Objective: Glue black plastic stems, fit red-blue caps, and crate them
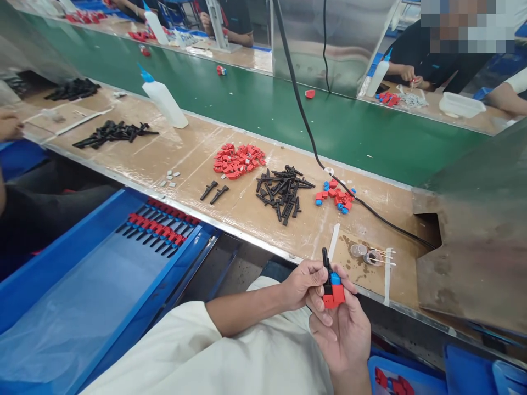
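Note:
In front of my body, both hands are closed around one small plastic assembly. My left hand [302, 286] pinches a black gun-shaped plastic piece [325, 260], which points upward. Cupped below and to the right, my right hand [346, 332] grips a red and blue plastic block [338, 295]. The black piece lies against the block's left side; fingers partly hide where they meet. On the table beyond are a pile of black gun-shaped pieces [284, 189], a heap of red blocks [239, 160] and a smaller group of red and blue blocks [335, 196].
Small cups [373, 258] with cotton swabs stand right of my hands. A black cable [302, 109] hangs across the table. A white bottle [164, 101] stands near the green belt [251, 99]. Finished-looking pieces lie in rows in a blue tray [111, 225]. Other people sit opposite.

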`<state>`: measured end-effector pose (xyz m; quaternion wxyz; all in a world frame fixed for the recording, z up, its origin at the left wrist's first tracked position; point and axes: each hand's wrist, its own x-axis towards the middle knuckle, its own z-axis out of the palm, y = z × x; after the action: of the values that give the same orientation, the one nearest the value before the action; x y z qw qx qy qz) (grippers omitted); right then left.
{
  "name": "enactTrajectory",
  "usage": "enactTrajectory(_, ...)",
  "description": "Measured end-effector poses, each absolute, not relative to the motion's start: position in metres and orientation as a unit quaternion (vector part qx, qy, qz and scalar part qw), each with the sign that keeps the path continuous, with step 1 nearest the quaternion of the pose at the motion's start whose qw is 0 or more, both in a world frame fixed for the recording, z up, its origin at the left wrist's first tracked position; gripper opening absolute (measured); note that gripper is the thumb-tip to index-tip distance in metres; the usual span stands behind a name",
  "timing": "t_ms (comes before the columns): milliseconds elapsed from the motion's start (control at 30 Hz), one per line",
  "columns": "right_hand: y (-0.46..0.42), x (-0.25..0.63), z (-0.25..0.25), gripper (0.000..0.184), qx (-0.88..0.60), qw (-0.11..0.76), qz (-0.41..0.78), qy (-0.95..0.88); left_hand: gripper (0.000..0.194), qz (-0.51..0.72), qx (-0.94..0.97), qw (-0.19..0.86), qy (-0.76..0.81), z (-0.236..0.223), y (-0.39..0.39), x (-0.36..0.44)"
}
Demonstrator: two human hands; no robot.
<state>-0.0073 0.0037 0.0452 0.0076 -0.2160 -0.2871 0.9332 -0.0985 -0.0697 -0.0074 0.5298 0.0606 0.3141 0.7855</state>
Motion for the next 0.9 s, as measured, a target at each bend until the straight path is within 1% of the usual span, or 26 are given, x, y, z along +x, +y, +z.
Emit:
enactTrajectory(200, 0.000, -0.006, 0.041, 0.020, -0.207, -0.016, 0.953, -0.221, 0.065, 0.817, 0.064, 0.518, 0.245, 0.005, -0.062, -0.099)
enactTrajectory(300, 0.000, -0.006, 0.040, 0.011, -0.212, 0.015, 0.964, -0.161, 0.068, 0.820, 0.059, 0.521, 0.228, 0.009, -0.061, -0.101)
enactTrajectory(367, -0.005, -0.002, 0.041, 0.011, -0.207, 0.031, 0.970, -0.127, 0.066, 0.811, 0.060, 0.530, 0.239, 0.011, -0.069, -0.094)
enactTrajectory(433, -0.015, 0.004, 0.042, 0.017, -0.185, 0.018, 0.977, -0.101, 0.061, 0.797, 0.067, 0.538, 0.265, 0.012, -0.083, -0.083)
enactTrajectory(500, -0.020, 0.010, 0.040, 0.026, -0.147, -0.023, 0.985, -0.092, 0.054, 0.788, 0.091, 0.532, 0.296, 0.009, -0.095, -0.080)
enactTrajectory(533, -0.020, 0.014, 0.037, 0.031, -0.129, -0.039, 0.985, -0.106, 0.054, 0.782, 0.112, 0.531, 0.306, 0.007, -0.097, -0.081)
enactTrajectory(600, -0.012, 0.030, 0.031, 0.045, -0.125, -0.032, 0.974, -0.186, 0.062, 0.739, 0.171, 0.577, 0.303, 0.002, -0.092, -0.083)
enactTrajectory(667, -0.002, 0.061, 0.028, 0.062, -0.221, 0.040, 0.916, -0.331, 0.073, 0.691, 0.219, 0.625, 0.290, 0.001, -0.080, -0.079)
enactTrajectory(700, 0.004, 0.083, 0.028, 0.069, -0.297, 0.090, 0.862, -0.401, 0.076, 0.667, 0.236, 0.645, 0.288, 0.002, -0.075, -0.075)
enactTrajectory(733, 0.011, 0.109, 0.030, 0.075, -0.397, 0.152, 0.776, -0.466, 0.076, 0.645, 0.248, 0.662, 0.290, 0.003, -0.071, -0.071)
enactTrajectory(767, 0.019, 0.138, 0.034, 0.079, -0.469, 0.202, 0.709, -0.486, 0.075, 0.622, 0.257, 0.678, 0.296, 0.005, -0.067, -0.067)
enactTrajectory(833, 0.043, 0.202, 0.042, 0.078, -0.569, 0.273, 0.599, -0.493, 0.070, 0.578, 0.275, 0.706, 0.305, 0.007, -0.061, -0.061)
enactTrajectory(900, 0.071, 0.269, 0.050, 0.068, -0.675, 0.308, 0.458, -0.490, 0.066, 0.542, 0.290, 0.725, 0.310, 0.006, -0.056, -0.059)
